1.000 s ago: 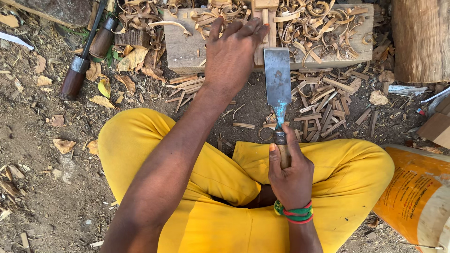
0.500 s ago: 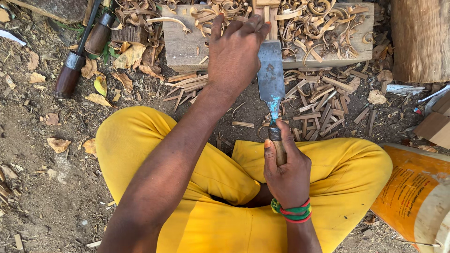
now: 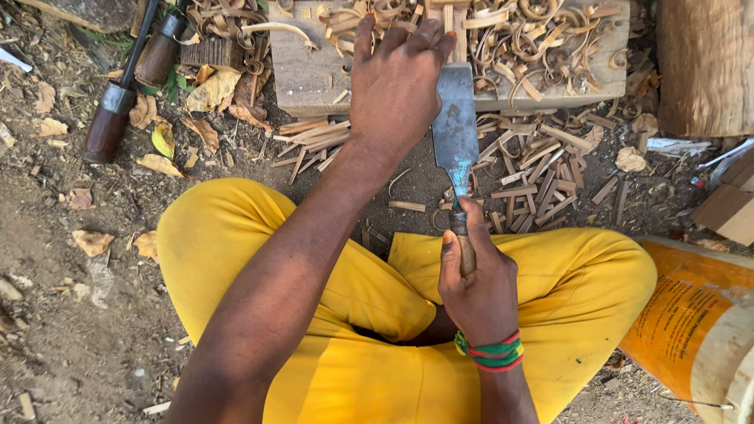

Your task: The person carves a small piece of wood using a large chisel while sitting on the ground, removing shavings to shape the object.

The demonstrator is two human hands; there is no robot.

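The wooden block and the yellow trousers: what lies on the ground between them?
In the head view, scattered wood strips and curled shavings lie on bare soil between the wooden block and the yellow trousers. The broad chisel blade also crosses this stretch.

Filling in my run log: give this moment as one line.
left hand: presses thin wood piece on wood block | right hand: grips broad chisel | shavings around

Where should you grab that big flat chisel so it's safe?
Grip the chisel by its wooden handle, coming from the near end, as the right hand does. The handle is round and narrow; the wide metal blade points away, its edge up on the board.
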